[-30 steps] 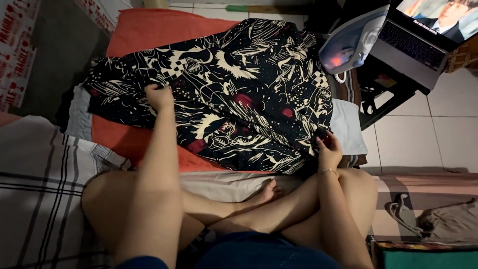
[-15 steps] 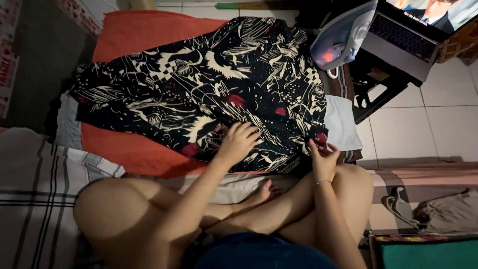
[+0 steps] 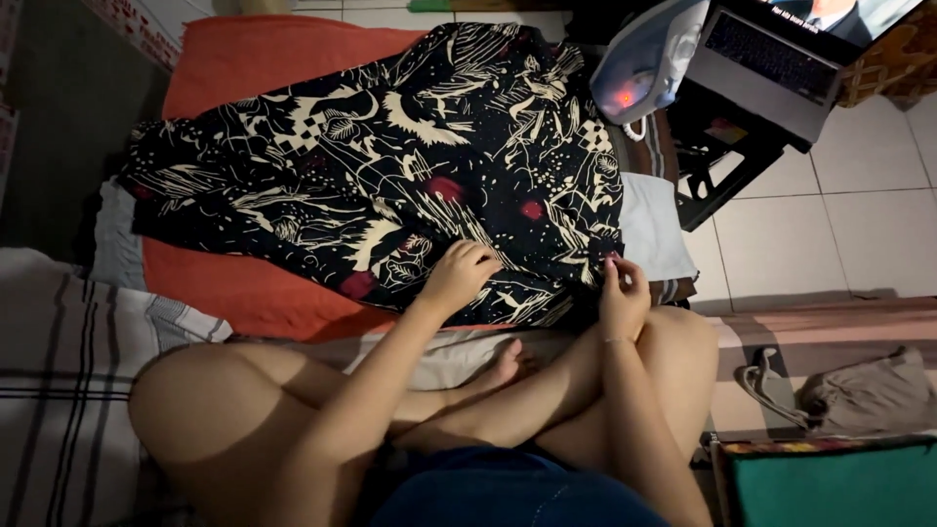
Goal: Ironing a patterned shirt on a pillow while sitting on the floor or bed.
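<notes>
A black garment [image 3: 390,166] with a cream and red pattern lies spread over an orange cloth [image 3: 244,293] on the floor in front of me. My left hand [image 3: 457,276] rests on the garment's near hem, fingers curled into the fabric. My right hand [image 3: 622,293] pinches the garment's near right corner. My crossed bare legs sit just below both hands.
A blue and white iron [image 3: 639,68] with a red light stands at the garment's upper right. An open laptop [image 3: 781,54] sits on a dark stool [image 3: 727,161] beyond it. A checked blanket [image 3: 68,390] lies left; a bag [image 3: 859,395] lies right on the tiles.
My left hand left the garment's far left side and came to the near hem, then curled into the fabric. My right hand stayed at the near right corner.
</notes>
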